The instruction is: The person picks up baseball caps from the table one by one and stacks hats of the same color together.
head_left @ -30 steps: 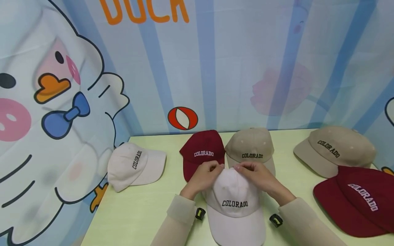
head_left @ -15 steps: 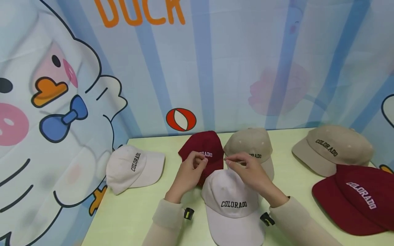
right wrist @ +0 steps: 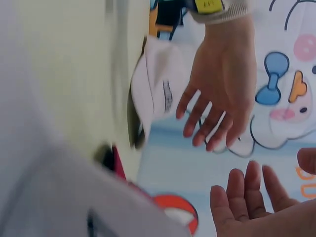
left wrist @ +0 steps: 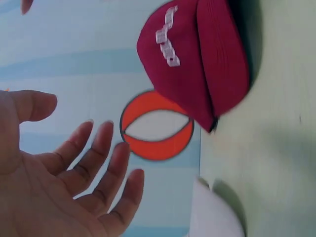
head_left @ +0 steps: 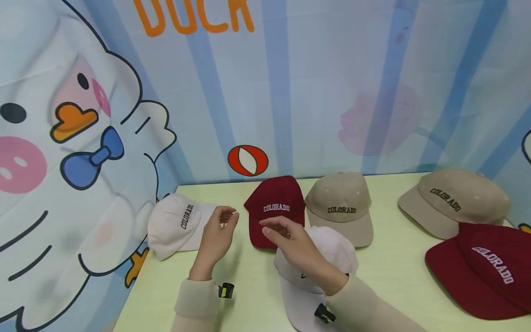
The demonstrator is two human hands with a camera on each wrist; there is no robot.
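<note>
My left hand point(head_left: 217, 237) hovers in front of the brim of a white cap point(head_left: 168, 226) at the table's left, its fingers loosely bent around nothing. In the left wrist view the palm and spread fingers point(left wrist: 89, 168) show with no cap in them. Over a second white cap point(head_left: 332, 244) at the front middle, my right hand point(head_left: 296, 246) hangs, hiding most of that cap's lettering. The right hand's fingers are relaxed and hold nothing. Behind the hands sit a dark red cap point(head_left: 275, 210) and a beige cap point(head_left: 340, 210), side by side, brims forward.
On the right lie another beige cap point(head_left: 456, 200) and another dark red cap point(head_left: 483, 272), the red one touching the beige brim. The pale green table point(head_left: 398, 295) ends at a printed duck backdrop point(head_left: 315, 92) behind and at the left.
Both hands have let go of the front white cap's crown and moved left, the left hand farther, towards the white cap at the left. The caps have stayed put.
</note>
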